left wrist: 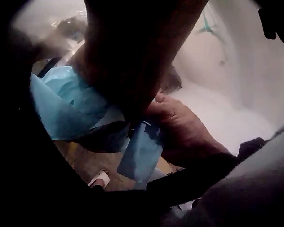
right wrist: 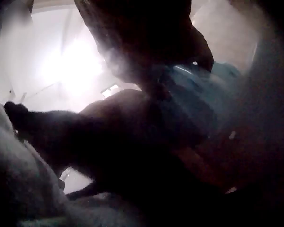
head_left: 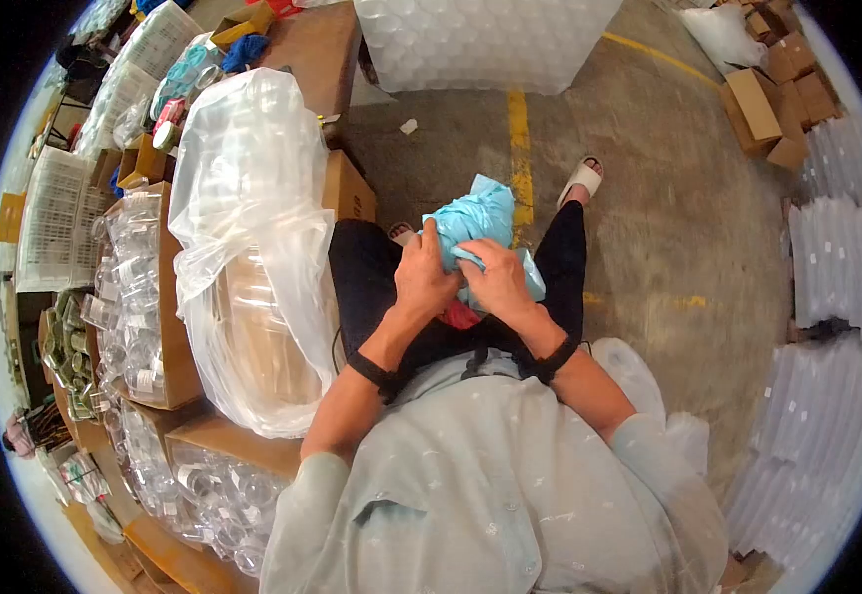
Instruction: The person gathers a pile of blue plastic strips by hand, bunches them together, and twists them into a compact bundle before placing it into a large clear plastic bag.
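Note:
A crumpled light-blue plastic bag [head_left: 477, 210] is held over the lap, its bulk pointing away from the body. My left hand [head_left: 425, 277] grips its gathered near end from the left, index finger stretched along the bag. From the other side my right hand [head_left: 500, 279] pinches a twisted strip of the same plastic, close against the left. A loose blue flap hangs past the right hand. In the left wrist view the bag [left wrist: 68, 101] bulges beyond the dark left hand, and the right hand [left wrist: 184, 127] meets it. The right wrist view is mostly dark.
Something red [head_left: 461, 315] shows beneath the hands. On the left stand a plastic-wrapped stack [head_left: 253, 188] and cartons of clear bottles [head_left: 134, 297]. Wrapped clear containers [head_left: 480, 45] stand ahead, with more stacks [head_left: 837, 267] and cardboard boxes [head_left: 753, 104] at right.

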Demonstrator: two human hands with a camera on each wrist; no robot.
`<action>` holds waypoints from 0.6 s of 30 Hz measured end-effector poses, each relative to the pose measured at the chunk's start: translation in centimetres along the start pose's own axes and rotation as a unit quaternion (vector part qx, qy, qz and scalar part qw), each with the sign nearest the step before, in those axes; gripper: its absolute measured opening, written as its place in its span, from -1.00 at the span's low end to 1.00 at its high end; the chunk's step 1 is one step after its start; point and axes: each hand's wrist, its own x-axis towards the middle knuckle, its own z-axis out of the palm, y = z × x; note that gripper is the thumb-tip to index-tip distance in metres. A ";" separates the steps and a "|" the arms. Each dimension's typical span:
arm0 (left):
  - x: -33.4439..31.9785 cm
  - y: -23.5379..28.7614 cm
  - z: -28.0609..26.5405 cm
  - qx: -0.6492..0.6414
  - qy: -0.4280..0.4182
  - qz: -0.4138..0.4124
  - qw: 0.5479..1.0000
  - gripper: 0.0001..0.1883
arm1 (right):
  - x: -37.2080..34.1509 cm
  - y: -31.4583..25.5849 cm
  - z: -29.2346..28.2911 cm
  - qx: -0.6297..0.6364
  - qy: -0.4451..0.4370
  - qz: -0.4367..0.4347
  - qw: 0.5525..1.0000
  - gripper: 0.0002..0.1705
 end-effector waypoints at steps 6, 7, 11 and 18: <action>-1.4 -1.3 0.3 -0.024 0.005 -0.021 0.999 -0.07 | -0.6 0.3 1.0 -0.147 -0.002 -0.053 0.988 -0.79; -1.4 -1.4 0.5 -0.027 -0.006 -0.028 0.999 -0.07 | -0.6 0.5 1.2 -0.157 0.001 -0.055 0.986 -0.80; -1.3 -1.8 0.7 -0.026 -0.019 -0.029 0.999 -0.09 | -0.7 0.5 1.2 -0.174 -0.022 -0.040 0.984 -0.80; -1.1 -2.1 0.2 -0.036 -0.030 -0.054 0.997 -0.09 | 0.9 0.8 1.8 -0.223 0.005 -0.050 0.974 -0.52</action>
